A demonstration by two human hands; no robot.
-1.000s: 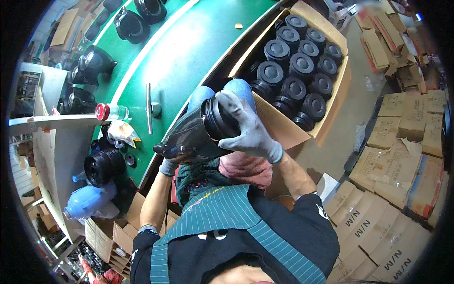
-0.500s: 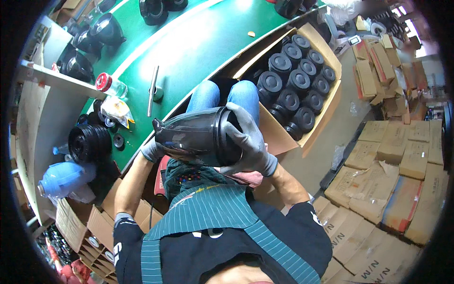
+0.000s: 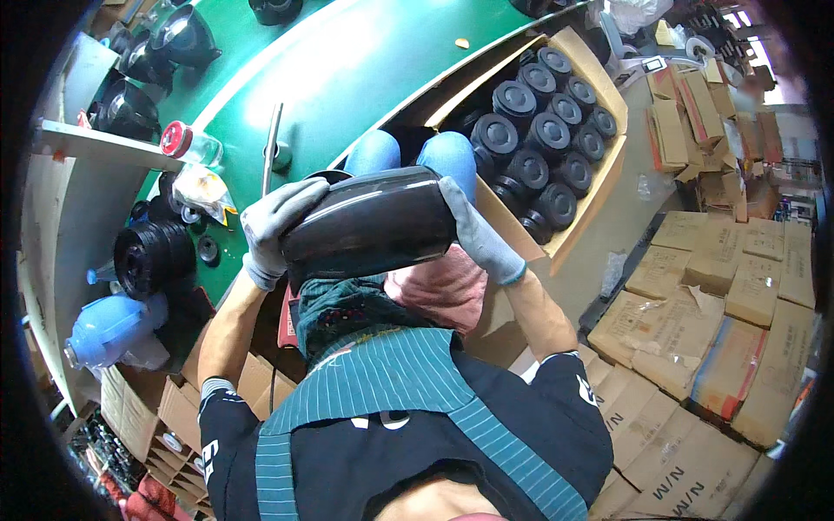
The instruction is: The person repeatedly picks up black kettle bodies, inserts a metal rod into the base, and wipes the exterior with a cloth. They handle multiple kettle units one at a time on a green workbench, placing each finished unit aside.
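Observation:
Over my lap I hold a glossy black, jug-like plastic vessel [image 3: 369, 221] on its side between both hands. My left hand [image 3: 280, 224], in a grey glove, is closed around its left end. My right hand [image 3: 478, 234], gloved the same way, presses against the right end with fingers stretched upward along it. My palms and the vessel's two ends are mostly hidden. A dark round rim [image 3: 333, 174] shows just behind the vessel by my left fingers. Below it, a pink cloth [image 3: 439, 286] lies on my lap.
An open carton [image 3: 608, 169] of several black round-topped parts stands beyond my right knee. On the green table [image 3: 347, 78] are a metal rod [image 3: 272, 148], a red-lidded jar [image 3: 193, 144], stacked black rings [image 3: 152, 259] and black vessels [image 3: 184, 36]. Cardboard boxes [image 3: 673, 334] are stacked at right.
The vessel has turned in my hands, so its ringed end no longer faces right. My left hand has come up from beneath onto its left end; my right hand has shifted along the right end.

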